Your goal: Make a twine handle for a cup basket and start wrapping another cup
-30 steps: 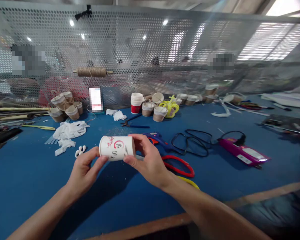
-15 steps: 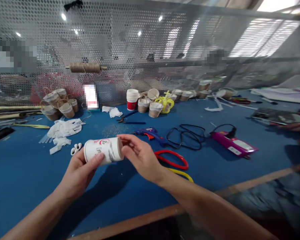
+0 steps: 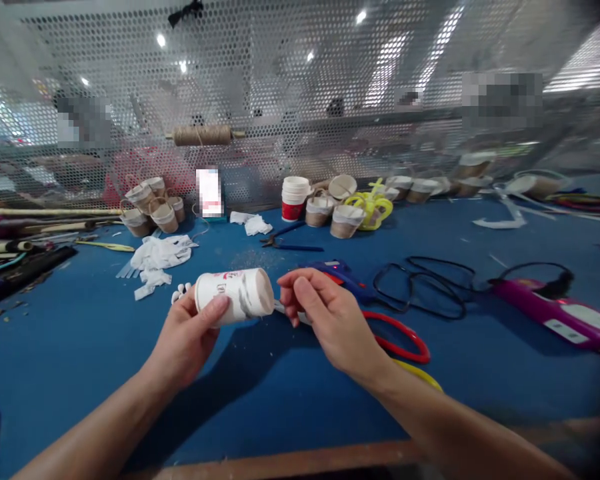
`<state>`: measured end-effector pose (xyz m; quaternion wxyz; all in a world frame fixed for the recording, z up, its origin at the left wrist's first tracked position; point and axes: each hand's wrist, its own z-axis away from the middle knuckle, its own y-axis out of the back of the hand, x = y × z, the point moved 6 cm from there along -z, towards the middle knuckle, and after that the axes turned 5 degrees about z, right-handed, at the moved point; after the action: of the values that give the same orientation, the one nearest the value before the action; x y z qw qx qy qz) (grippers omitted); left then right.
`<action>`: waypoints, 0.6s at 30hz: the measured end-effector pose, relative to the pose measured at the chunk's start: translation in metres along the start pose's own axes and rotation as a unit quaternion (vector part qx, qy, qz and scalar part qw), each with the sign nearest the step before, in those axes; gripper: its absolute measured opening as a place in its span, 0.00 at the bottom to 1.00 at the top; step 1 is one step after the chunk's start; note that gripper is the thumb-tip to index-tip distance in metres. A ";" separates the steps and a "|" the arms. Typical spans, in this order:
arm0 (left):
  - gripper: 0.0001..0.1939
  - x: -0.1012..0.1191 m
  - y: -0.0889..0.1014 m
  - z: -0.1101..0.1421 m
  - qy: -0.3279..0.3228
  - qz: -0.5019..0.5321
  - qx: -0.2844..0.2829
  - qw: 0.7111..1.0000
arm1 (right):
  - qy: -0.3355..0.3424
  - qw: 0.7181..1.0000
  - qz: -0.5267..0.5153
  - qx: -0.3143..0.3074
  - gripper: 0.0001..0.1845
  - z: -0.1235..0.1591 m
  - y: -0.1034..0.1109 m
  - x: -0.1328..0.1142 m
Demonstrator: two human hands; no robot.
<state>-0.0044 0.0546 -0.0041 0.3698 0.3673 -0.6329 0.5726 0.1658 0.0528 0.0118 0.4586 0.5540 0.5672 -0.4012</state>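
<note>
My left hand [image 3: 190,337] is wrapped round a white paper cup [image 3: 237,297] with printing and a grey smear, held on its side above the table. The cup's closed base faces right. Just beyond that base is my right hand [image 3: 327,320], its fingers loosely curled and apart from the cup, with nothing visible in them. Beneath the right hand lie scissors with a red handle loop [image 3: 405,343] and a yellow one, partly covered by the hand and forearm. A blue glue gun [image 3: 353,280] rests behind it.
Blue-handled pliers [image 3: 295,247], white gloves [image 3: 163,253] and stacked cups [image 3: 294,200] lie further back. Several small twine-wrapped cup baskets [image 3: 347,221] line the mesh wall. A purple power strip [image 3: 555,310] and its black cable are at right, sticks [image 3: 25,250] at left.
My right hand has drawn back from the cup's base, leaving a small gap. The left hand keeps its hold on the cup. The whole view has shifted, so the table's things appear further right.
</note>
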 end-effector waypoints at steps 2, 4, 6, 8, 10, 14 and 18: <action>0.09 0.008 0.003 0.005 -0.082 -0.078 0.016 0.993 | 0.007 1.000 -0.007 0.008 0.14 0.000 0.001 0.001; 0.09 0.016 0.003 0.012 -0.154 -0.167 0.020 0.974 | 0.020 1.000 -0.002 0.011 0.14 0.001 0.002 0.000; 0.08 0.025 -0.001 0.020 -0.230 -0.249 0.007 0.941 | 0.033 0.999 0.016 0.012 0.15 0.001 0.002 -0.002; 0.08 0.034 -0.011 0.028 -0.321 -0.325 -0.030 0.889 | 0.040 0.998 0.040 0.011 0.15 0.002 0.002 -0.005; 0.08 0.040 -0.023 0.037 -0.411 -0.381 -0.079 0.825 | 0.046 0.997 0.060 0.006 0.17 0.003 0.001 -0.009; 0.09 0.044 -0.035 0.045 -0.498 -0.430 -0.123 0.743 | 0.070 0.994 0.087 -0.002 0.18 0.006 0.000 -0.018; 0.08 0.044 -0.038 0.047 -0.509 -0.435 -0.134 0.731 | 0.090 0.990 0.106 -0.006 0.17 0.008 -0.001 -0.021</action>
<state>0.0072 0.0033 0.0492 0.2461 0.7857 -0.5673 -0.0141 0.1652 0.0395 0.0296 0.4490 0.6423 0.5464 -0.2955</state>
